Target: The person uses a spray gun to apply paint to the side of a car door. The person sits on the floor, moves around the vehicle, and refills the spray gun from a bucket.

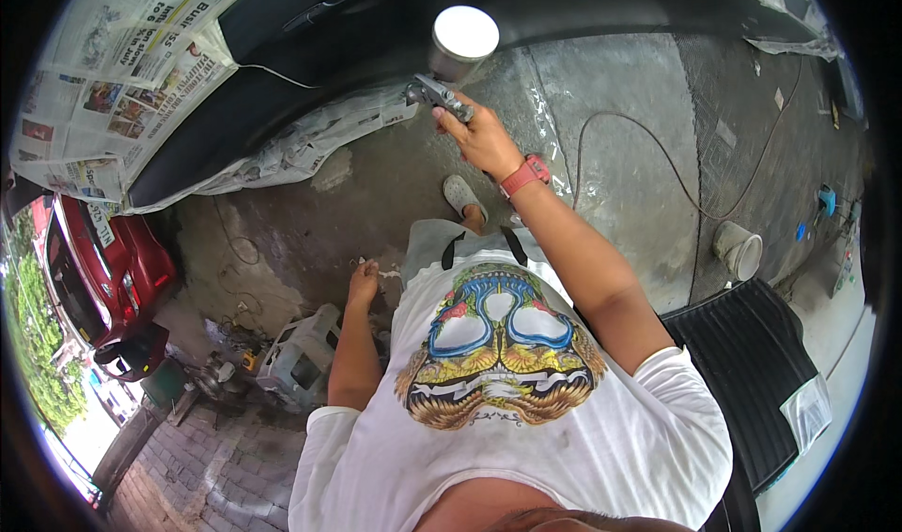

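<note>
My right hand [484, 135], wrist in a red watch, is closed around the grip of a metal spray gun [434, 96]. A round paint cup [458, 62] with a white lid sits on the gun, close to the dark car body panel [376, 34] ahead of me. My left hand [364, 281] hangs low by my left side, away from the panel. Its fingers are curled in; whether anything is in them is hidden. Newspaper [141, 81] masks the far-left part of the car, and more masking paper [310, 151] runs along the panel's lower edge.
A thin hose [648, 128] loops over the concrete floor [620, 212] at the right. Beyond it stand a pale bucket [738, 250] and a black ribbed panel [742, 363]. To the left are a red car [103, 269] and a grey plastic part [299, 353].
</note>
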`<state>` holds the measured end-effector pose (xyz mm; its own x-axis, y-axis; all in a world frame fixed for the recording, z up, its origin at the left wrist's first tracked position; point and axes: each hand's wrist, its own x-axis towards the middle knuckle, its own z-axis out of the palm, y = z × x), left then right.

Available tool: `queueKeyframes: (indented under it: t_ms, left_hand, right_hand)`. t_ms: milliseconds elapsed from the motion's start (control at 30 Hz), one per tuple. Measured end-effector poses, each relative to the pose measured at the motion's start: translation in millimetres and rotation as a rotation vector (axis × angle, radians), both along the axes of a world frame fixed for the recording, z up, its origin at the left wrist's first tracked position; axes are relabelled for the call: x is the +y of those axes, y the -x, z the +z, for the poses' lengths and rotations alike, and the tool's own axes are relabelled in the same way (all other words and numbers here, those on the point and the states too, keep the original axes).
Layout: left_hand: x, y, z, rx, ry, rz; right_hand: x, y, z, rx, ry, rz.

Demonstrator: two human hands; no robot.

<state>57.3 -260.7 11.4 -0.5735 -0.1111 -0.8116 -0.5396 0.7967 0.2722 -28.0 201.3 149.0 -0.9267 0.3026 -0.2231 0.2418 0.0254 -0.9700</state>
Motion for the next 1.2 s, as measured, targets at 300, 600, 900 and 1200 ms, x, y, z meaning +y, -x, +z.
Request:
queueKeyframes:
  t_ms: [300,600,900,1200]
  left_hand:
    - [-3,-30,-24,-0.031,0.011,0.064]
    - [110,-6,-18,0.055,-0.143,0.044]
    - [176,-9,-12,0.072,-0.136,-0.04]
    - [178,-40,-8,0.033,-0.109,0.001]
  right_hand:
    - [98,-19,25,-0.061,-0.023,-0.195]
    - [274,-99,26,-0.101,-0.192,-0.49]
    - [424,-147,26,-0.129,-0.244,-0.734]
    - [539,-153,32,-0.12,-0.388,-0.922]
